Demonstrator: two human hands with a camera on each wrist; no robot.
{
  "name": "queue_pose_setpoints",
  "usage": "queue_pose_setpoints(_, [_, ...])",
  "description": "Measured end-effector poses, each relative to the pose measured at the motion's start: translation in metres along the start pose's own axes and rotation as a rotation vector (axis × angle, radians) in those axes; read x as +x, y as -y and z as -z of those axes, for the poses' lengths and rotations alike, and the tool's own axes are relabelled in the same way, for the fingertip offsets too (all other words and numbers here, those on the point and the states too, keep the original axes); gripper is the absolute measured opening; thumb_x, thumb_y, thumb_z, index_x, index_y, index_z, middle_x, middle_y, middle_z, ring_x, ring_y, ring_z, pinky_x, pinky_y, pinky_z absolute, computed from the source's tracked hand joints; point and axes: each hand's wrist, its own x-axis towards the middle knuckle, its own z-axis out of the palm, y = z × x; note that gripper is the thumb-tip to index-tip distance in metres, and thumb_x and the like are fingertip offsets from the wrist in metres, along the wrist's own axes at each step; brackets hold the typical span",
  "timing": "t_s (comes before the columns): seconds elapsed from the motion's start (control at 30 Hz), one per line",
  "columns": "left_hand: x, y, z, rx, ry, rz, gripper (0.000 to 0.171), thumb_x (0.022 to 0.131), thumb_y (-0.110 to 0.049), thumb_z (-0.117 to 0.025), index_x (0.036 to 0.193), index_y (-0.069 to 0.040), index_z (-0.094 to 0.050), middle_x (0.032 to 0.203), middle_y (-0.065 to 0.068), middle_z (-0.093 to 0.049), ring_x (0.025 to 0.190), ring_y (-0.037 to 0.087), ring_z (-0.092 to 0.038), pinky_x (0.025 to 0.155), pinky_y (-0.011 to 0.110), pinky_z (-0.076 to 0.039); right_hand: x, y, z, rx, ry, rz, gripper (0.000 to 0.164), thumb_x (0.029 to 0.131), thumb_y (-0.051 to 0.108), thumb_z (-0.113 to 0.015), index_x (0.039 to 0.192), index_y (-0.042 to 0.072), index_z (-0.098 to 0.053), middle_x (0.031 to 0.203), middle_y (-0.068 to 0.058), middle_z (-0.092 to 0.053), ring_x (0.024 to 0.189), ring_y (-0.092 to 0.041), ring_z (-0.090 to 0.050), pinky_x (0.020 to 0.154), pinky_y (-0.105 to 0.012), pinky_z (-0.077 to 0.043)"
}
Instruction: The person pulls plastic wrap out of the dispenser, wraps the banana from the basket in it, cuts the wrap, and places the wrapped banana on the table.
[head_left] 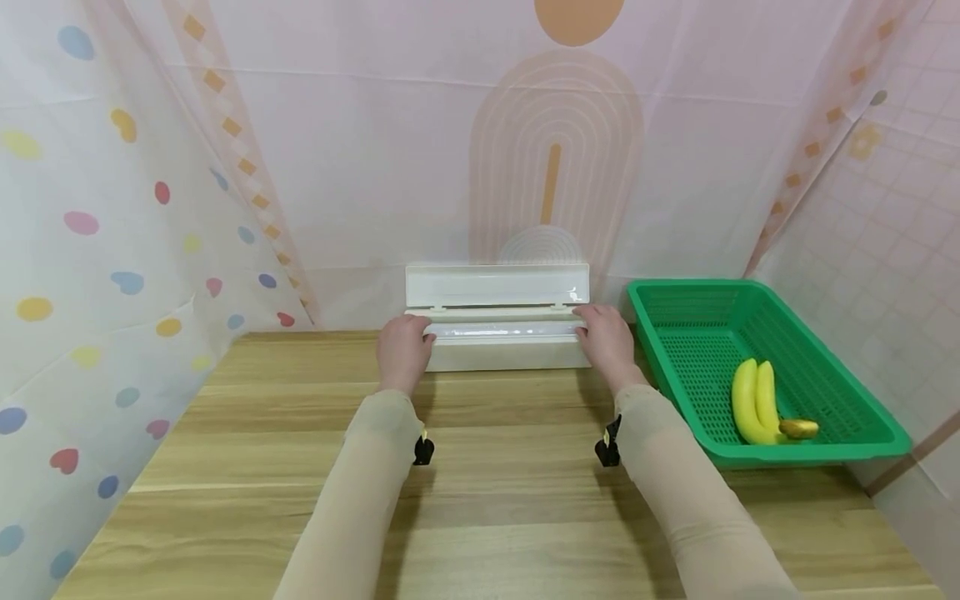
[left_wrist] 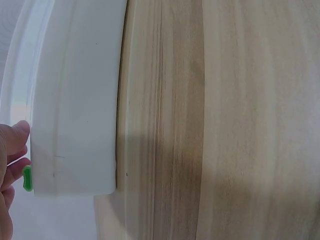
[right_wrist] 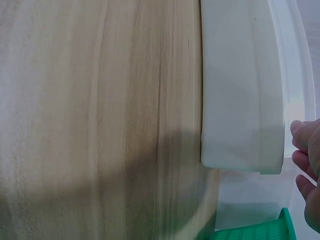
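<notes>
A long white cling film dispenser box [head_left: 510, 357] stands at the back of the wooden table, its lid [head_left: 495, 285] raised against the curtain. Inside lies a shiny roll of cling film [head_left: 502, 329]. My left hand [head_left: 402, 352] holds the roll's left end, thumb in front and fingers curled behind. At the other end my right hand [head_left: 607, 342] pinches the roll between thumb and fingers. A small green piece [left_wrist: 27, 178] shows by the left fingers in the left wrist view. The fingers' exact contact inside the box is partly hidden.
To the right stands a green plastic basket [head_left: 832, 375], close beside my right hand and forearm. Yellow bananas [head_left: 756, 404] lie in it. The wooden table [head_left: 502, 500] stretches in front of the box, and a patterned curtain [head_left: 375, 167] hangs right behind it.
</notes>
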Motion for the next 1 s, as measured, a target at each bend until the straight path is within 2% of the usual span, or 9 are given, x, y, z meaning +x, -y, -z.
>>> queue_pose_setpoints(0.37, [0.0036, -0.0029, -0.0019, 0.044, -0.007, -0.027, 0.014, 0.088, -0.005, -0.072, 0.101, 0.0, -0.074, 0.101, 0.016, -0.073, 0.098, 0.035, -0.065, 0.093, 0.046, -0.048, 0.0034, -0.0013, -0.002, -0.014, -0.002, 0.031, 0.025, 0.093, 0.005, -0.067, 0.118, 0.001, -0.068, 0.121, -0.017, -0.066, 0.114, -0.037, -0.057, 0.1, -0.049, -0.045])
queue_pose_setpoints(0.73, [0.005, -0.0029, -0.0028, 0.055, -0.034, -0.057, 0.005, 0.084, 0.0, -0.072, 0.088, -0.002, -0.074, 0.091, 0.015, -0.072, 0.086, 0.037, -0.064, 0.081, 0.047, -0.051, 0.0045, 0.0036, -0.0047, -0.019, -0.016, 0.064, 0.018, 0.091, 0.001, -0.067, 0.108, 0.002, -0.072, 0.109, -0.016, -0.068, 0.105, -0.037, -0.06, 0.093, -0.051, -0.048])
queue_pose_setpoints(1.0, [0.0054, -0.0022, -0.0051, 0.091, -0.001, -0.025, 0.006, 0.086, -0.001, -0.07, 0.088, -0.003, -0.076, 0.09, 0.014, -0.072, 0.086, 0.035, -0.065, 0.079, 0.046, -0.052, 0.0042, 0.0037, -0.0077, -0.02, -0.011, 0.039, 0.017, 0.091, 0.002, -0.067, 0.107, 0.003, -0.073, 0.108, -0.015, -0.068, 0.105, -0.036, -0.061, 0.092, -0.049, -0.05])
